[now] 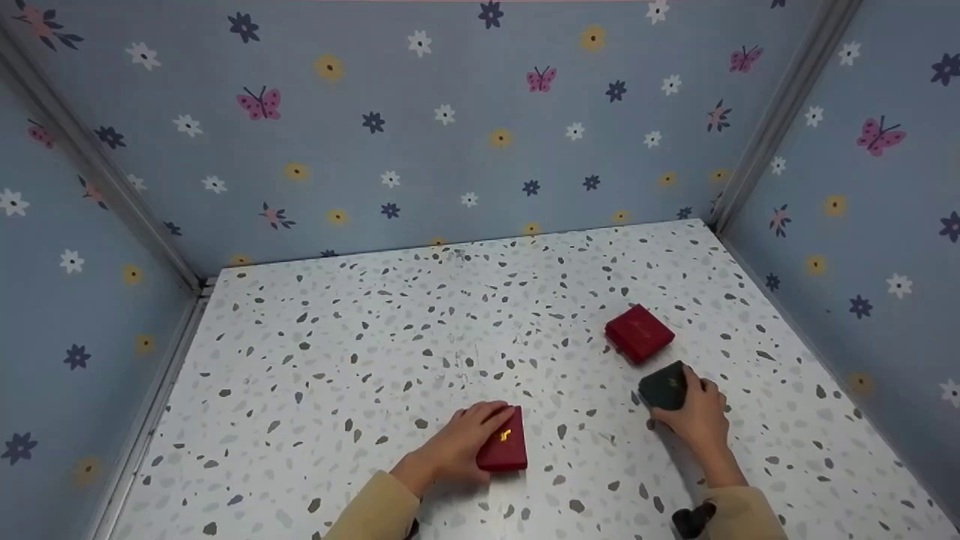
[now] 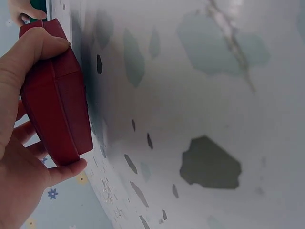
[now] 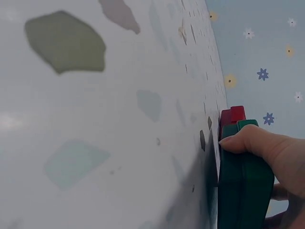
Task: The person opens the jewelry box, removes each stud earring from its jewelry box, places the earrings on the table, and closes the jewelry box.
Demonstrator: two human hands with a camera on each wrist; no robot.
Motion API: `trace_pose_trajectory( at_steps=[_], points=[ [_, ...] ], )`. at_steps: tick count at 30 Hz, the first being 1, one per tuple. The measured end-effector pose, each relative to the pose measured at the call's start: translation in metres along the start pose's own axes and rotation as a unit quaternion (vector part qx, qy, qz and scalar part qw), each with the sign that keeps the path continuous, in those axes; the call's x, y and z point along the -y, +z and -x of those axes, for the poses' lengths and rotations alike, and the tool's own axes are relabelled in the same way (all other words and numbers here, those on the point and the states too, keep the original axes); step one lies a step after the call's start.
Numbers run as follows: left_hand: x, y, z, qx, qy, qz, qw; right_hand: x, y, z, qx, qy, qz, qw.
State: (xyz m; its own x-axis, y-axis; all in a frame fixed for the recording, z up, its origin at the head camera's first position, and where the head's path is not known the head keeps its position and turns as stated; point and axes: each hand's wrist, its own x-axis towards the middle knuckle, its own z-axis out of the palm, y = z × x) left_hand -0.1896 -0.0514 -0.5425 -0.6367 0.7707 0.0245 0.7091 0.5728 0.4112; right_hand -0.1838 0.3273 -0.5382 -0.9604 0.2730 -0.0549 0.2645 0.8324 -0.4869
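Note:
A red jewelry box [image 1: 504, 448] with a small gold emblem on its lid is near the front middle of the table. My left hand [image 1: 463, 444] grips it from the left, thumb on one side and fingers on the other; the left wrist view shows the red box [image 2: 57, 100] closed. Farther right, my right hand [image 1: 699, 416] holds a dark green jewelry box [image 1: 663, 387] between thumb and fingers. In the right wrist view the green box [image 3: 244, 179] is closed too. Just beyond it lies a second red jewelry box [image 1: 640, 334], untouched by either hand.
The white speckled tabletop [image 1: 360, 337] carries all the boxes. Blue panels with flowers and butterflies [image 1: 450, 150] rise along its back, left and right sides. Grey metal posts [image 1: 780, 112] stand at the back corners.

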Motion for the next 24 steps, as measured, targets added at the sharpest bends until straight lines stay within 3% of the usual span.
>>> trace_pose_trajectory(
  at_steps=[11, 24],
  points=[
    [0.0019, 0.0033, -0.0026, 0.009, -0.011, 0.008, 0.9999, -0.0042, -0.0003, -0.0029, 0.016, 0.024, 0.002, 0.9996],
    [-0.001, 0.0049, -0.0064, 0.029, -0.028, -0.022, 0.9989, -0.0034, 0.0019, -0.0025, 0.017, 0.019, 0.004, 0.9997]
  ],
)
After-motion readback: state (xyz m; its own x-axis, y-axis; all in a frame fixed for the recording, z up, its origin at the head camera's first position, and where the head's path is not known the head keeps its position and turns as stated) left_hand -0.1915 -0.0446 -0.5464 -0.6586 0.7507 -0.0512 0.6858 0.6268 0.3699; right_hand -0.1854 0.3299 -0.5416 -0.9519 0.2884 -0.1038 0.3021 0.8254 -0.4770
